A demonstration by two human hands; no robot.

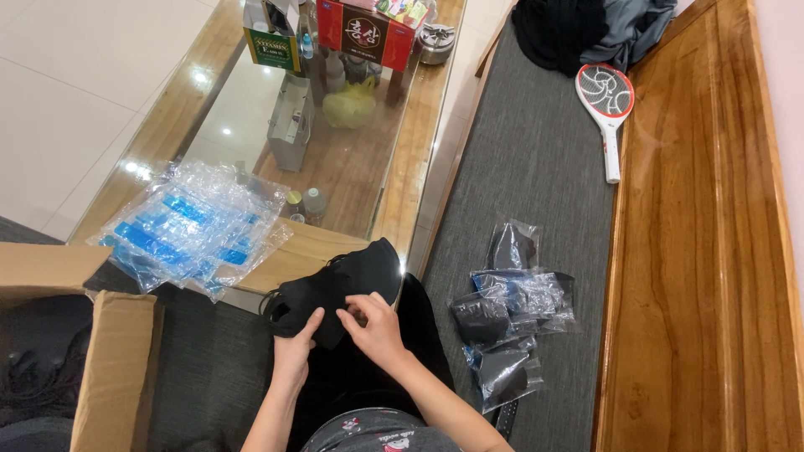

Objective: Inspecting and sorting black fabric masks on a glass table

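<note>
left hand [293, 350] – fingers pinched on black masks [335, 293], steadying the stack on the lap | right hand [374, 325] – fingertips closed on top mask | empty bags [188, 228] on surface, bagged masks [507, 322] beside

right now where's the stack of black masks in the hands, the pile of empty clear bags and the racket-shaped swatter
stack of black masks [335, 289], head view, on the top mask's middle
pile of empty clear bags [194, 228], head view, middle of the pile
racket-shaped swatter [605, 90], head view, on its mesh head

Single head-worn view, looking steeply down and forward over the lap: glass table [419, 134] far left, wooden bench [703, 276] right.
</note>
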